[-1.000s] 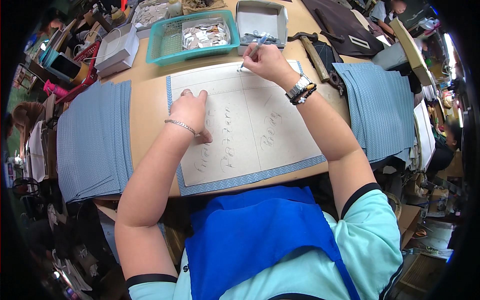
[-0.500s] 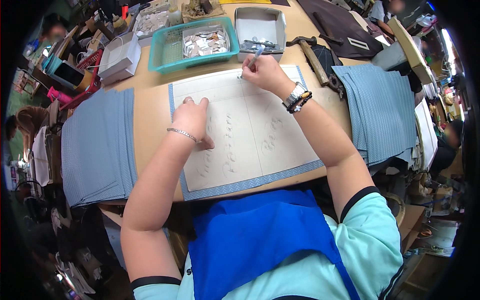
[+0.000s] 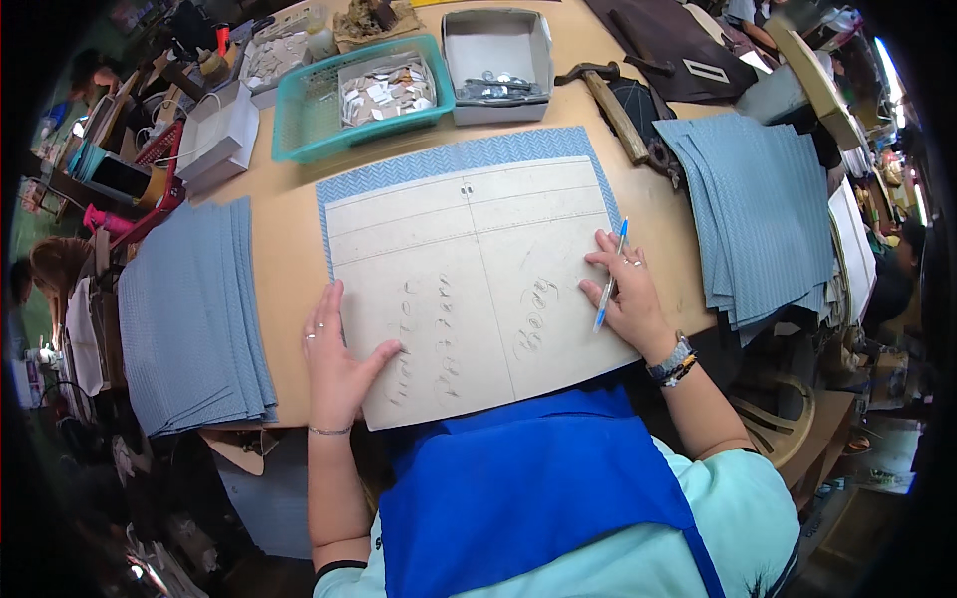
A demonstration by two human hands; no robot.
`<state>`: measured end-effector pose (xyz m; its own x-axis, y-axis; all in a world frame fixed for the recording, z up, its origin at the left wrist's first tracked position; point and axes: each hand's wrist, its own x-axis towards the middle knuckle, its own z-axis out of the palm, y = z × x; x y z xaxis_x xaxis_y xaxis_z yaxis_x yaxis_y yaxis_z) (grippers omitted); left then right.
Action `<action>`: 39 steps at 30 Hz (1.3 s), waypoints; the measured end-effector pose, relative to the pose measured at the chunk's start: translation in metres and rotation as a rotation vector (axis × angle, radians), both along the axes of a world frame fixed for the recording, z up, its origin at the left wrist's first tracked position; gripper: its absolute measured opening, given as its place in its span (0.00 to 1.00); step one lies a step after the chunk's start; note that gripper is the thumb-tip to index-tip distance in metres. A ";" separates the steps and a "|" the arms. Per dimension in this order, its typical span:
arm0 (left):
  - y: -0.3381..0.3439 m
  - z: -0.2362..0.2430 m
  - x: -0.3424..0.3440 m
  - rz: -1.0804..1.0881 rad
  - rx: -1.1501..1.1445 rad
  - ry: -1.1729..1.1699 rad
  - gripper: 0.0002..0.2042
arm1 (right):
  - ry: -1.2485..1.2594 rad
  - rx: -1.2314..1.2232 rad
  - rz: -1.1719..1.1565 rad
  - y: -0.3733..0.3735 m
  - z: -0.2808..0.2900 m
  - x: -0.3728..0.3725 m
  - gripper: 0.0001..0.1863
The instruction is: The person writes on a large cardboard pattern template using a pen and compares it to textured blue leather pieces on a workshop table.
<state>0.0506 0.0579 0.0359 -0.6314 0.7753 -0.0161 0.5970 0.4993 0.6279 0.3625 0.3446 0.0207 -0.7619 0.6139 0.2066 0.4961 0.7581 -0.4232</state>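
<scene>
Pale wood-toned table (image 3: 286, 269) is seen from above, the room beyond dim and cluttered. Large off-white rectangular card board (image 3: 498, 309), pencil-ruled and handwritten on, is laid centrally over a blue woven-patterned sheet (image 3: 449, 159); its near edge is brought up by the bright-blue cloth apron (image 3: 548, 488).

Left hand (image 3: 337, 361): forearm nearly vertical in view, fingers extended along the board's left edge, thumb spread wide onto its face. Right hand (image 3: 633, 304): reached in from lower right, fingers bent at the board's right edge; slim ballpoint pen with blue ends (image 3: 609, 285) is pinched loosely between thumb and fingers, tilted slightly. Silver-toned metal wristwatch (image 3: 672, 359) is worn on that wrist.

Whether any fingertips are tucked beneath the board cannot be told. Most of the blue sheet is covered, chiefly a far strip being exposed. Table's near edge is hidden behind board and apron. Outer surroundings are lost to blur and black fisheye rim.
</scene>
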 end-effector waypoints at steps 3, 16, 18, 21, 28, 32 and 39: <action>0.008 -0.004 0.000 0.092 0.292 -0.362 0.46 | 0.023 -0.093 -0.016 -0.006 -0.003 -0.004 0.20; -0.042 -0.030 -0.032 0.418 0.658 -0.780 0.22 | 0.303 -0.052 -0.251 0.019 -0.007 0.006 0.17; -0.060 -0.004 -0.041 0.336 0.845 -0.852 0.21 | 0.232 0.011 -0.275 0.013 0.001 0.014 0.16; -0.101 0.015 -0.073 0.344 0.935 -0.870 0.23 | 0.222 -0.102 -0.245 0.019 -0.002 0.008 0.14; -0.108 0.058 -0.080 0.571 1.244 -0.768 0.25 | 0.321 0.021 -0.321 0.077 0.132 0.047 0.11; -0.111 0.064 -0.081 0.608 1.210 -0.736 0.29 | 0.078 0.787 -0.695 0.200 0.230 0.205 0.17; -0.084 0.036 -0.068 0.399 1.226 -0.923 0.28 | -0.049 0.310 -1.077 0.219 0.079 0.223 0.37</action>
<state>-0.0178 -0.0265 0.0717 -0.9165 0.3999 -0.0090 -0.2422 -0.5369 0.8081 0.5860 0.5635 0.0994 0.1241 0.8847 0.4493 0.9674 -0.0072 -0.2530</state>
